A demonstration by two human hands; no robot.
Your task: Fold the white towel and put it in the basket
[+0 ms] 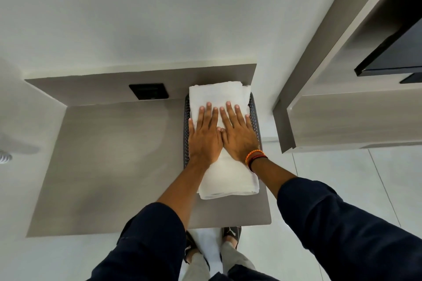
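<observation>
Grey wood-grain worktop (109, 166) fills the middle of the view, set into a corner of pale walls, with a raised back panel carrying a black socket plate (149, 91). To the right, a grey cabinet block (342, 118) stands clear of the worktop, with a black-edged panel (392, 52) above it. Pale floor tiles show below, along with the person's feet in dark sandals (231, 235).

At the right end of the worktop sits a dark perforated basket (186, 125), its far end close against the back panel. Folded into a long stack, the white towel (226, 175) lies in and over the basket, long axis running from the person toward the wall. Its near folded end overhangs the basket's near rim onto the worktop, and its far end reaches the back panel; the towel hides most of the basket, leaving only the side walls showing.

Both hands rest flat on the towel's middle, side by side and touching at the thumbs. Left hand (205, 137) has fingers spread and palm down, no grip closed on anything. Right hand (238, 134) is likewise splayed flat, with orange and dark bands (255, 157) at the wrist. Dark sleeves cover both forearms.
</observation>
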